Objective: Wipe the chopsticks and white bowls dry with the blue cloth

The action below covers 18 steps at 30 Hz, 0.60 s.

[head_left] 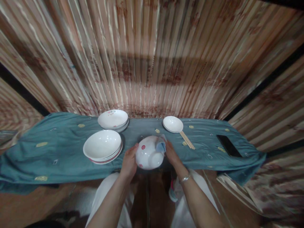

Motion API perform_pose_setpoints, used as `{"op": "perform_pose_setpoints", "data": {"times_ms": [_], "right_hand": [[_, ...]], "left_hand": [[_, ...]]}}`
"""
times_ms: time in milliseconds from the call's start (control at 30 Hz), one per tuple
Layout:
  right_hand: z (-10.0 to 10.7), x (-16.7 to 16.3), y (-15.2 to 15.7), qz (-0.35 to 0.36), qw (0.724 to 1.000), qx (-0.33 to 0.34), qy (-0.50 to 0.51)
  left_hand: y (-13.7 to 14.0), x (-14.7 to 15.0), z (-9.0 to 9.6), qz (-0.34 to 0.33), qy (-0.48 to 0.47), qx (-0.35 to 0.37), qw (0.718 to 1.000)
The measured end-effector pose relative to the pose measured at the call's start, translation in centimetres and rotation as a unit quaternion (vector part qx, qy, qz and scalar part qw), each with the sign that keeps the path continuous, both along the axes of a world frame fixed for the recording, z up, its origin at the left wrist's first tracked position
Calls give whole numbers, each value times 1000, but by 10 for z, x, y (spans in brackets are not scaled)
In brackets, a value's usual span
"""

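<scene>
A white bowl (148, 155) with red marks on its outside is tilted so that its underside and foot ring face me, above the table's near edge. My left hand (129, 161) is closed on the bowl's left rim. At the right side of the bowl, my right hand (171, 152) presses a light blue cloth (161, 146) against its outer wall. The right fingers are partly hidden behind the cloth and bowl.
On the patterned teal cloth (64, 142) stand stacked bowls (102, 145) and stacked plates (112, 119) at left. Small white dishes (173, 124), several chopsticks (187, 140) and a black phone (228, 146) lie at right. A striped curtain (147, 63) hangs close behind.
</scene>
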State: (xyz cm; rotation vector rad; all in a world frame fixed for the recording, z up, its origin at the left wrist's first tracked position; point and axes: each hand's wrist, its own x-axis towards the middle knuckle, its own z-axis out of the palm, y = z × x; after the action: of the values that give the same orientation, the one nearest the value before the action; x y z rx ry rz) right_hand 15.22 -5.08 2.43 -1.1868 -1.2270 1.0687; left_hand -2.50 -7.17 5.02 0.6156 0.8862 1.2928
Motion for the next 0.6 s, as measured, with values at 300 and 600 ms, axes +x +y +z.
{"op": "perform_pose_setpoints", "data": {"times_ms": [300, 600], "right_hand": [[26, -10, -17, 104, 944, 141, -279], [23, 4, -4, 133, 981, 64, -129]], "left_hand": [[-1, 0, -7, -29, 60, 26, 997], [2, 0, -7, -11, 11, 7, 1000]]}}
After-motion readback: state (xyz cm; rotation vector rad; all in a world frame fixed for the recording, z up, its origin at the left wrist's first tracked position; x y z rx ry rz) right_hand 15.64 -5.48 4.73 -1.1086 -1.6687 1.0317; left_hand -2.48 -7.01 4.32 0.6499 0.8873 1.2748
